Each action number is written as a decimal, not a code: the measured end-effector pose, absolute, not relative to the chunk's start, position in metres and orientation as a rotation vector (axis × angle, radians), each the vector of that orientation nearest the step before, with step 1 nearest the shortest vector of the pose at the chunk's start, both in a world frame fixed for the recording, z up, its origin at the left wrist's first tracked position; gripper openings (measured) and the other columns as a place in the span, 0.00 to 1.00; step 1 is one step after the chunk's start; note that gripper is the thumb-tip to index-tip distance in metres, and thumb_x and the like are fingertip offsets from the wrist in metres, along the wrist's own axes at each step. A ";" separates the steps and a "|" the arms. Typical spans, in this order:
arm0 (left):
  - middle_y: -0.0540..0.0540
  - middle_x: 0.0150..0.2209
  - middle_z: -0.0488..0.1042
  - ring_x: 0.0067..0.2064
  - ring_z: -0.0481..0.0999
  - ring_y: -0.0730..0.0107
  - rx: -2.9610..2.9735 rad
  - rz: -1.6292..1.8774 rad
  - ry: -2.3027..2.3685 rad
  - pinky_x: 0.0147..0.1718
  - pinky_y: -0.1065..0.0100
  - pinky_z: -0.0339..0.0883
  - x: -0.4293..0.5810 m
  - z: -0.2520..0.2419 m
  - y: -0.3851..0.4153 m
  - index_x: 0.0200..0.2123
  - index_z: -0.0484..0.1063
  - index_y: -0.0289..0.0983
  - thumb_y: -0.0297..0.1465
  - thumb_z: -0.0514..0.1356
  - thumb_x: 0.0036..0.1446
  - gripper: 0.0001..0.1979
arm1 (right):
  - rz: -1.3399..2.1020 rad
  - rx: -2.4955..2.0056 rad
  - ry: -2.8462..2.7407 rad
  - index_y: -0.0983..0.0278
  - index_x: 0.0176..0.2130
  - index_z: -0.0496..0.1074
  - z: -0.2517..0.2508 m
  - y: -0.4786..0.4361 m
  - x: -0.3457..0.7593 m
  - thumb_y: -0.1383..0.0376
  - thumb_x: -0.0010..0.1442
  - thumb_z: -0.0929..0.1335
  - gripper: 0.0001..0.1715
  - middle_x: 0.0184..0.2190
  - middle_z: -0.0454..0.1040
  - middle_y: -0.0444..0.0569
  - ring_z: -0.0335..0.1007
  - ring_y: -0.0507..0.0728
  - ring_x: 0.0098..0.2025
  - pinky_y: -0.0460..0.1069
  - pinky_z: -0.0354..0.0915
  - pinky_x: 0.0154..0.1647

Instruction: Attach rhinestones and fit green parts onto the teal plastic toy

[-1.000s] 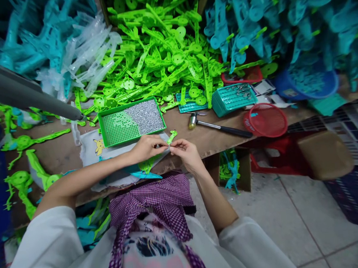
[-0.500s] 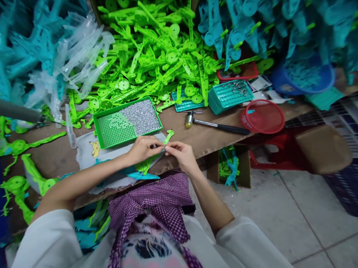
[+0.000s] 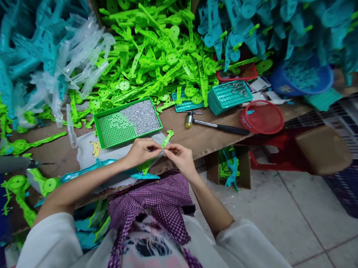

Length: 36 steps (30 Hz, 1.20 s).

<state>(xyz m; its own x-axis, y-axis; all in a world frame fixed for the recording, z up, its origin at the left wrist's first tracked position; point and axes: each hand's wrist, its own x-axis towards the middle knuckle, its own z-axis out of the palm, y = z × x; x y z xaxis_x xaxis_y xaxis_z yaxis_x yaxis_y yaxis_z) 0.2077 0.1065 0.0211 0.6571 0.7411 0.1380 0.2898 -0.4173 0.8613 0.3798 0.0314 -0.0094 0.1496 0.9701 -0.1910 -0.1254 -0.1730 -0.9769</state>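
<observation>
A bright green plastic part (image 3: pixel 168 137) with a hooked end runs slantwise beneath my fingertips, above the table edge. My left hand (image 3: pixel 144 151) pinches at its middle from the left. From the right, my right hand (image 3: pixel 180 157) is closed in a pinch at the same spot, the fingertips of both hands nearly meeting. Anything small between the fingertips is hidden. A long turquoise plastic piece (image 3: pixel 143 176) lies under my left wrist on a grey cloth (image 3: pixel 85 149). Just beyond the hands is a green tray (image 3: pixel 116 143) of small silver metal pieces.
A hammer (image 3: pixel 217 126) lies right of the tray, near a teal tray (image 3: pixel 225 103) and a red basket (image 3: pixel 263 117). Green parts (image 3: pixel 162 51) are heaped behind. At left, a grey tool with a thin bit (image 3: pixel 12 163) juts in. A blue basin (image 3: pixel 302 79) stands far right.
The grey tool at the left has swung downward and its thin bit now points right. My hands stay almost in place, shifting slightly left at the fingertips.
</observation>
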 end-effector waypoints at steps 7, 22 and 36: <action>0.48 0.27 0.79 0.27 0.75 0.74 1.957 0.744 0.894 0.28 0.73 0.67 0.200 0.028 0.086 0.31 0.79 0.36 0.28 0.63 0.56 0.04 | 0.912 -1.362 -1.304 0.61 0.33 0.77 0.007 0.022 0.376 0.65 0.57 0.70 0.03 0.31 0.79 0.46 0.75 0.53 0.34 0.49 0.71 0.38; 0.41 0.51 0.73 0.52 0.73 0.59 1.892 0.763 1.362 0.51 0.55 0.69 0.177 0.021 0.047 0.55 0.67 0.40 0.36 0.65 0.57 0.23 | 0.534 -1.582 -1.433 0.62 0.35 0.76 -0.022 0.031 0.390 0.62 0.60 0.68 0.07 0.32 0.78 0.48 0.73 0.55 0.34 0.51 0.70 0.38; 0.42 0.41 0.76 0.42 0.76 0.59 2.177 0.291 1.089 0.43 0.59 0.69 0.228 -0.006 0.114 0.47 0.75 0.37 0.28 0.65 0.53 0.16 | 0.537 -1.654 -1.715 0.62 0.36 0.76 -0.040 0.047 0.400 0.64 0.62 0.65 0.09 0.30 0.75 0.49 0.71 0.56 0.32 0.50 0.66 0.37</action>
